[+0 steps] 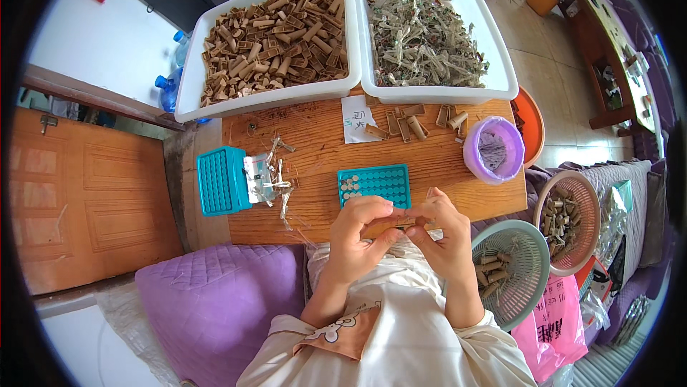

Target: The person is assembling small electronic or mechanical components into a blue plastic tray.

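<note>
Above my lap, at the near edge of the wooden table (315,151), my left hand (356,235) and my right hand (445,238) meet fingertip to fingertip. Both are closed in a pinch on a small dark part (401,228), mostly hidden by the fingers; its kind is too small to make out. Just beyond them lies a teal tray (390,181) with round pockets, several at its left filled with silvery button cells (350,185). To the left stands a stack of teal trays (223,181), beside a loose bunch of clear-wrapped wired pieces (275,172).
Two white tubs stand at the back: one with brown plastic shells (275,43), one with tangled wired pieces (429,43). A purple bin (515,145) sits at the table's right corner. Right of me are a green basket (533,272) and a pink basket (590,204); a purple cushion (215,301) lies left.
</note>
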Demonstrator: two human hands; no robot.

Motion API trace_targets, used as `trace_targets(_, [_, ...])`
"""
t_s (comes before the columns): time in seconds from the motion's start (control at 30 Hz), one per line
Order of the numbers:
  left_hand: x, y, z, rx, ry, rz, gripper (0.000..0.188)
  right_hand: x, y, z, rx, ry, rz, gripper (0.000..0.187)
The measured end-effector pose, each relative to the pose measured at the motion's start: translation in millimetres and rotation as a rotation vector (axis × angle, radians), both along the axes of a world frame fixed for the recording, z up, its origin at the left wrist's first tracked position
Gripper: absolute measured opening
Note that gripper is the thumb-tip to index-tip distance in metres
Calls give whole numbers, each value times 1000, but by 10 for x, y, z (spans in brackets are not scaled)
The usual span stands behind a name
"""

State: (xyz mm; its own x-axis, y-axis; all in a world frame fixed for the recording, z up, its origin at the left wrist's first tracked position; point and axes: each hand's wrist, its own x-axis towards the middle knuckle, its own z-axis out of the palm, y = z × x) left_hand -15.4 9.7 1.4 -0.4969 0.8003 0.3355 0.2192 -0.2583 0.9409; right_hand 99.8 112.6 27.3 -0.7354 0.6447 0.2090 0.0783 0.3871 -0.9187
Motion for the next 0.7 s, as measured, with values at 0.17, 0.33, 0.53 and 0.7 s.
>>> trace_targets(0.17, [-7,17,-3,-7,-72,-27,37,-4,13,-3,-49,36,3,23])
trace_targets(0.33, [-15,35,0,-25,-118,-35,37,-11,47,-26,-13,26,21,24])
trace_targets(0.53, [-25,59,-4,-37,-145,-46,37,-1,61,-53,37,-8,-11,25])
trace_targets(0.7, [-133,116,43,-103,-107,-96,37,-43,99,68,522,-145,-39,26])
